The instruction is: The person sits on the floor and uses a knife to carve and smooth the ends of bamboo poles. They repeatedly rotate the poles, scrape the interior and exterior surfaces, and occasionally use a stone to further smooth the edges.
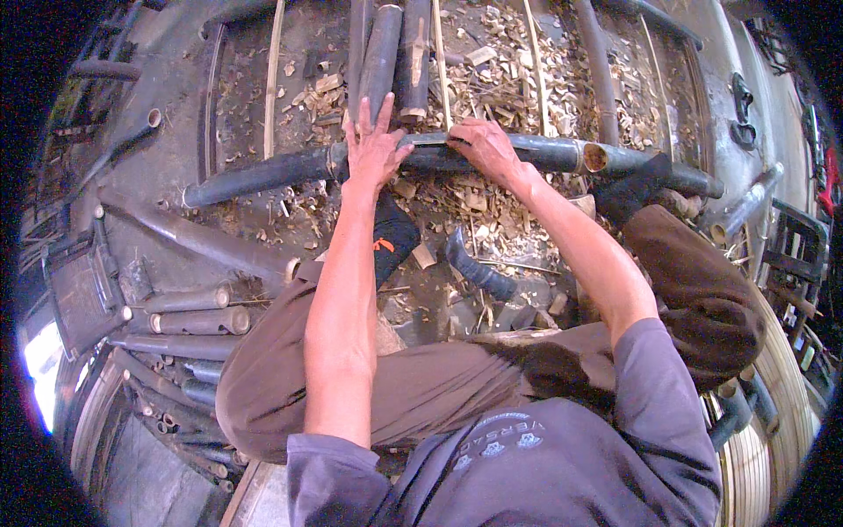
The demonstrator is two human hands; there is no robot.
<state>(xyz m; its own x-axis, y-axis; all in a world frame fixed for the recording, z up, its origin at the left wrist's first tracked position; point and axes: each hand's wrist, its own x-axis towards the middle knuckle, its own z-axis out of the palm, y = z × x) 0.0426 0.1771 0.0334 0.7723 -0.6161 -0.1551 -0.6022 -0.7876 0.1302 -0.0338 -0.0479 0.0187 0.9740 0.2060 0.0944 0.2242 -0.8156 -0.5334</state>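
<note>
A dark bamboo pole (553, 154) lies crosswise in front of me, its cut end showing pale at the right. My left hand (376, 151) rests over it with the fingers stretched and spread, the tips against the ends of dark bamboo poles (379, 57) that point away from me. To its right, my right hand (488, 151) is bent over the same pole, fingers closed. A thin, flat grey strip (428, 139) lies along the top of the pole between my hands and runs under the right fingertips. Its exact kind is unclear.
Wood shavings and chips (492, 88) cover the ground beyond and beneath the pole. A curved dark piece (479, 268) lies before my folded legs. Cut bamboo lengths (198, 321) are piled at the left. Slender pale strips (274, 79) and another bamboo pole (597, 75) stretch away from me.
</note>
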